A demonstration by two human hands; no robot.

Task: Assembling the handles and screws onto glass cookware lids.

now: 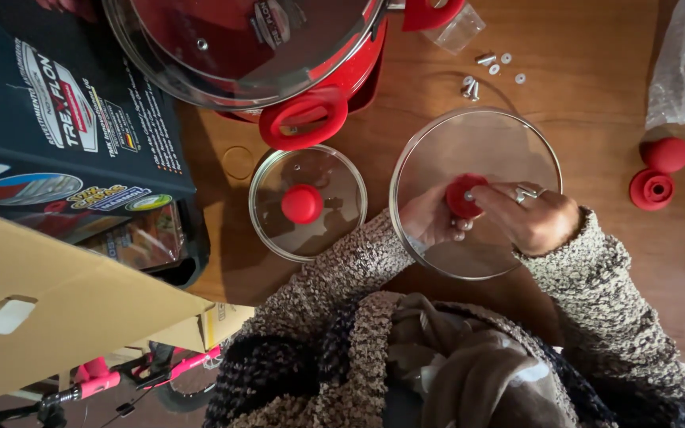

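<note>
Gripping a red knob [464, 196], both hands partly hide glass lid [476, 192].

Round clear glass lid [509, 150] with metal rim, held roughly level above the wooden table [596, 95]; red round knob [464, 196] at its centre, pinched between fingers of both hands.

The right hand [534, 218] pinches a red knob [464, 196] at the middle of a large glass lid [476, 143], its grip closed on the knob. The left hand [431, 220] sits under the glass, fingers at the knob's underside. A smaller glass lid [308, 202] with its own red knob lies just beside it on the wooden bench [596, 71]. Loose screws [471, 87] lie near a red pot [311, 75].
</note>
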